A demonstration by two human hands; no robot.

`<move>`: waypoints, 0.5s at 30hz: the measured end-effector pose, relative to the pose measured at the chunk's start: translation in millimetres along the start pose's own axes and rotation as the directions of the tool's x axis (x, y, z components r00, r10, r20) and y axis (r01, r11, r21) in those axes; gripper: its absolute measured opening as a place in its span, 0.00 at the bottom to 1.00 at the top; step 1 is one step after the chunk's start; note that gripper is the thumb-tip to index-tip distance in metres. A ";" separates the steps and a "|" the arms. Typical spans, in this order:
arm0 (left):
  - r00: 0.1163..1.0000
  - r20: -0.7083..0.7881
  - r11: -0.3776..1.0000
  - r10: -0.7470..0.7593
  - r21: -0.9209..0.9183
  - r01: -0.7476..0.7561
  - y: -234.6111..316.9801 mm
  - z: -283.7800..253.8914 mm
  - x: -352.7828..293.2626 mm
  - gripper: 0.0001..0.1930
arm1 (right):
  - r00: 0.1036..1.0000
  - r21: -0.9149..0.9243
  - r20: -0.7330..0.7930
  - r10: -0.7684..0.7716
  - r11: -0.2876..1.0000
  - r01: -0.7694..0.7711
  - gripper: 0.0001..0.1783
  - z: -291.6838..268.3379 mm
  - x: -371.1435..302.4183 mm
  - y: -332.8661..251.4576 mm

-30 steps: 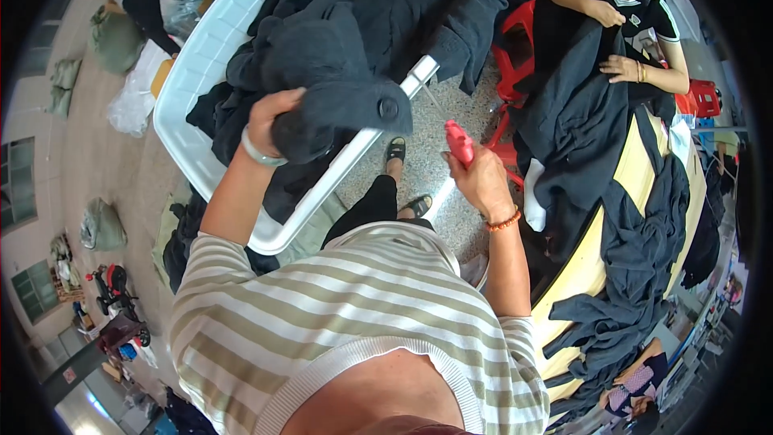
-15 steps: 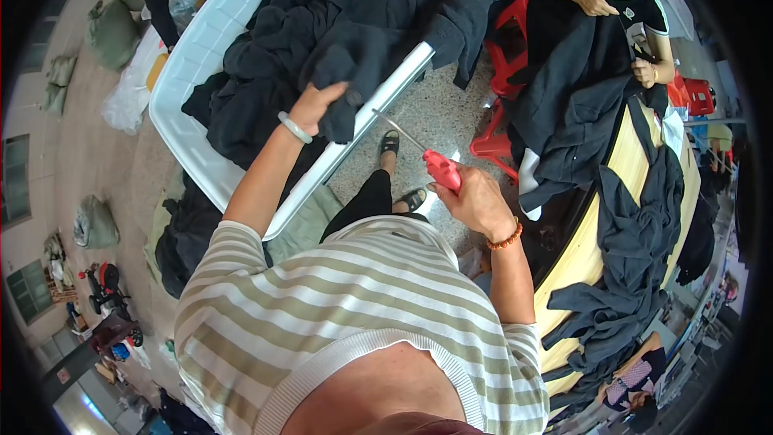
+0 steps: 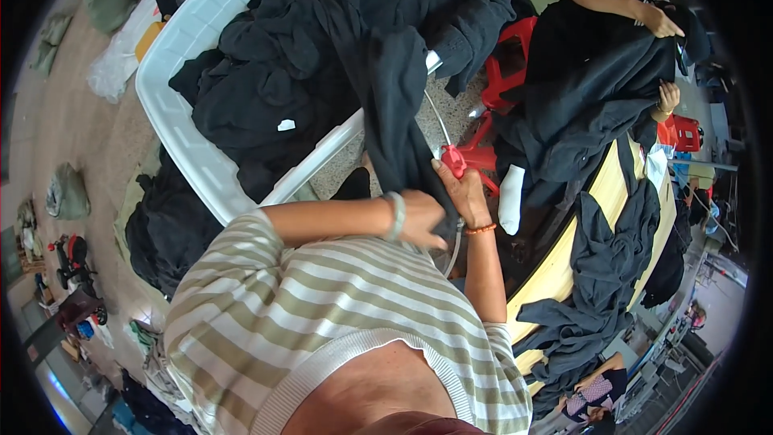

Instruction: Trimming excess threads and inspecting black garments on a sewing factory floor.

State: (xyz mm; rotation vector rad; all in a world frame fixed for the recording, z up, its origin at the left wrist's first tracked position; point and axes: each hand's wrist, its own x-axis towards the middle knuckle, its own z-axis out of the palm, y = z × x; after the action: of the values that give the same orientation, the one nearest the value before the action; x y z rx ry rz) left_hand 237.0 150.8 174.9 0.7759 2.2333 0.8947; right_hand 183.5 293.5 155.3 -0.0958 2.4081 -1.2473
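Note:
My right hand point(image 3: 467, 200) grips a red air blow gun point(image 3: 453, 160) with a thin curved metal nozzle. A pale hose point(image 3: 456, 248) hangs below that hand. Across my front reaches my left hand point(image 3: 421, 220), a bangle on its wrist, blurred by motion. It is closed on the lower end of a long black garment point(image 3: 392, 113), which stretches from the bin's heap down to my hands; its fingertips are smeared. The white bin point(image 3: 181, 133) is piled with black garments point(image 3: 278, 56), one showing a small white label point(image 3: 286, 125).
To the right, a co-worker's hand point(image 3: 663, 22) handles dark cloth. Red stools point(image 3: 506, 64) stand between the bin and that person. A pale wooden table point(image 3: 555, 286) curves along my right with black garments on it. More dark cloth point(image 3: 165, 229) lies left of the bin.
My left hand has come from over the bin to my front, drawing the black garment across the bin's edge. The blow gun has moved slightly right and turned more upright.

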 end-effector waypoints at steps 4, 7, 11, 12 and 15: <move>0.905 -0.351 0.919 -0.241 -0.384 0.096 -92.5 -55.0 -30.8 0.18 | 0.951 0.061 0.189 0.245 0.963 -0.261 0.24 13.9 1.8 24.0; 0.520 -0.643 0.757 -0.561 -0.653 0.008 -194.1 -85.0 -32.7 0.19 | 0.914 -0.006 0.228 0.335 0.940 -0.342 0.23 29.4 3.4 31.7; 0.258 -0.515 0.576 -0.818 -0.727 0.373 -289.4 -126.1 -7.0 0.48 | 0.970 -0.105 0.136 0.203 0.976 -0.189 0.21 33.4 14.5 38.0; 0.369 -0.182 0.284 -0.911 -0.928 0.243 -272.9 -141.5 11.9 0.47 | 0.951 -0.043 0.116 0.286 0.958 -0.283 0.20 27.9 14.4 32.5; 0.634 0.131 -0.193 -0.762 -0.981 -0.030 -363.5 -120.0 48.9 0.41 | 0.932 -0.026 0.158 0.325 0.945 -0.325 0.18 20.6 30.2 20.0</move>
State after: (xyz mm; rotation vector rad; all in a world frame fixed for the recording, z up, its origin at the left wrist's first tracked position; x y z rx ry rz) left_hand 15.5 -80.6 -40.3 -1.1219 1.1493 2.0945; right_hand 166.9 282.1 118.8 0.1895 2.1752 -1.0446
